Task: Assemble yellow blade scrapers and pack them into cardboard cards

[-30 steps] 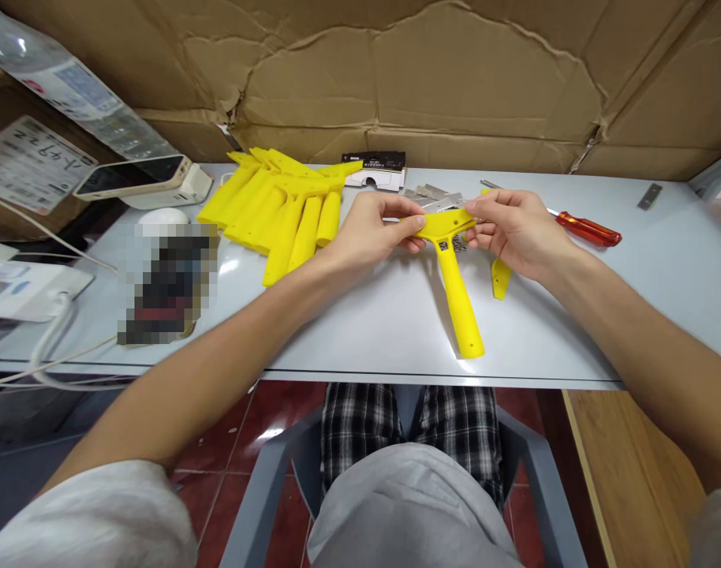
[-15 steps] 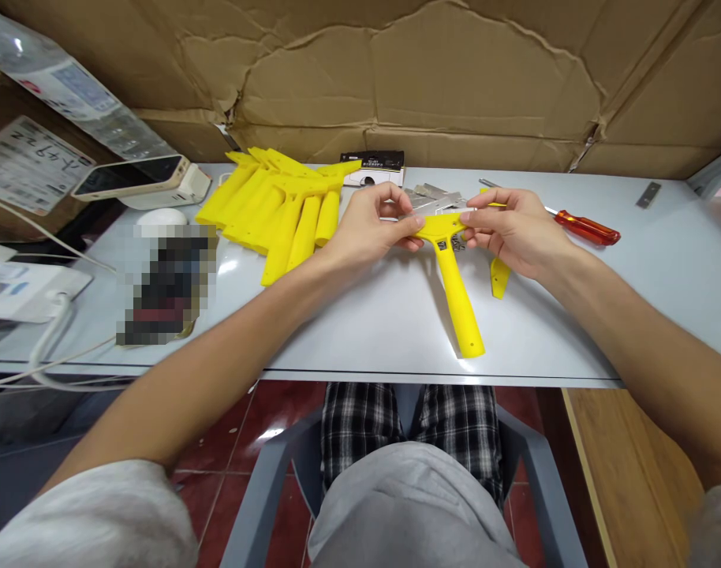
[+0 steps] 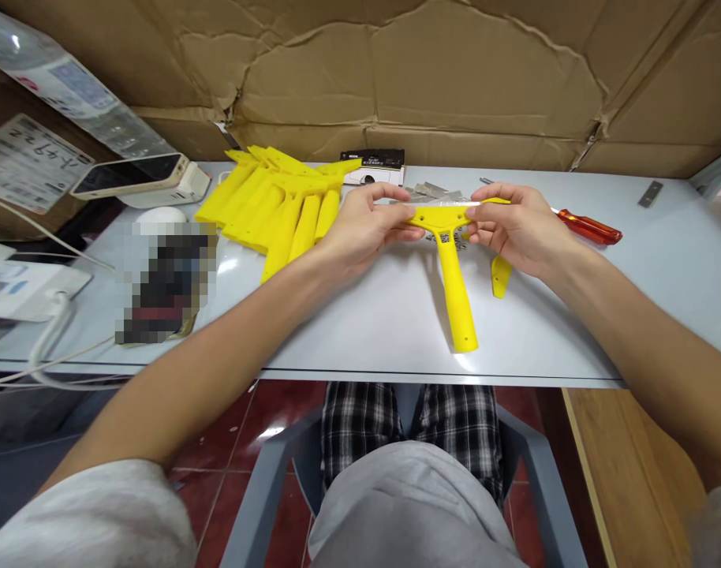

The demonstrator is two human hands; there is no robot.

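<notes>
A yellow T-shaped scraper is held above the table, its handle pointing toward me and a thin pale blade edge showing along its far side. My left hand pinches the left end of its head between thumb and fingers. At the opposite end, my right hand pinches the head in the same way. Behind the head lie several loose metal blades, partly hidden. Small screws show around the scraper's neck. Close under my right hand lies a separate yellow piece, partly covered by the hand.
Several yellow scraper handles are piled to the left. A black-and-white box stands behind them. On the right are a red-handled screwdriver and a single blade. A phone, bottle and cables occupy the left side.
The scraper's head has levelled and tipped so that its face and blade edge show more, and the handle end has shifted slightly left and away. Both hands keep their pinch.
</notes>
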